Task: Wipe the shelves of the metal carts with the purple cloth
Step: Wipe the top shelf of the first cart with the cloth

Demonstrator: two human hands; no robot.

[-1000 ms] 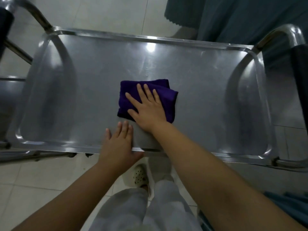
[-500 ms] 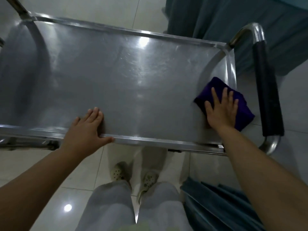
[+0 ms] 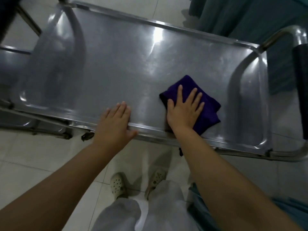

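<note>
Both arms reach forward and down. The left hand (image 3: 115,121) lies flat with fingers straight and close together, thumb out to the side. The right hand (image 3: 184,108) lies flat too, fingers spread wide.

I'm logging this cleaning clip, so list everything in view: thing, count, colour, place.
Purple folded cloth: one, purple, on the shelf's near right part, under the right hand.
Steel cart top shelf: one, silver, across the middle.
Black-gripped cart handle: one, silver and black, right end.
Teal fabric: dark teal, top right beyond the cart.
Tiled floor: pale, below.
Perforated clogs: two, off-white, bottom centre.
Left hand: flat on the shelf's near rim.
Right hand: flat, pressing the cloth.
</note>
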